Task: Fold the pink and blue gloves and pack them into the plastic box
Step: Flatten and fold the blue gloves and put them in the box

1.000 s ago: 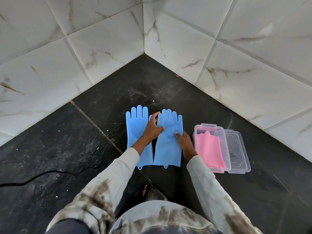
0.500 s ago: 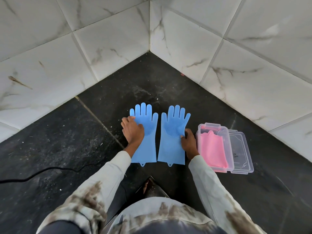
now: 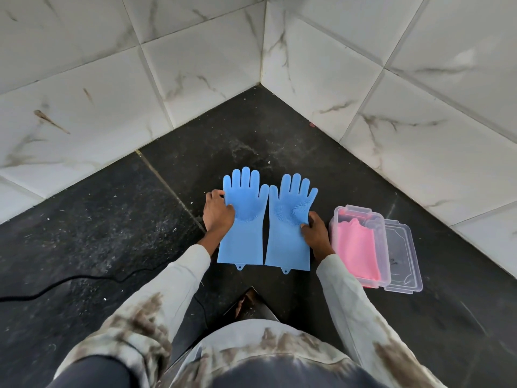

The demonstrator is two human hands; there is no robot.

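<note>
Two blue rubber gloves lie flat side by side on the dark floor, fingers pointing away from me: the left blue glove [image 3: 246, 219] and the right blue glove [image 3: 289, 228]. My left hand [image 3: 218, 214] grips the left glove's outer edge near its palm. My right hand [image 3: 314, 232] holds the outer edge of the right glove. To the right stands the clear plastic box [image 3: 377, 281], with the folded pink gloves [image 3: 356, 247] inside it.
The box's clear lid [image 3: 400, 256] lies open on the floor beside the box. White marble wall tiles [image 3: 419, 121] meet in a corner just beyond the gloves. A black cable [image 3: 84, 278] runs across the floor at left.
My left hand left the right glove and went to the left glove's outer edge. The two gloves were spread apart and now lie flat side by side. The view shifted slightly.
</note>
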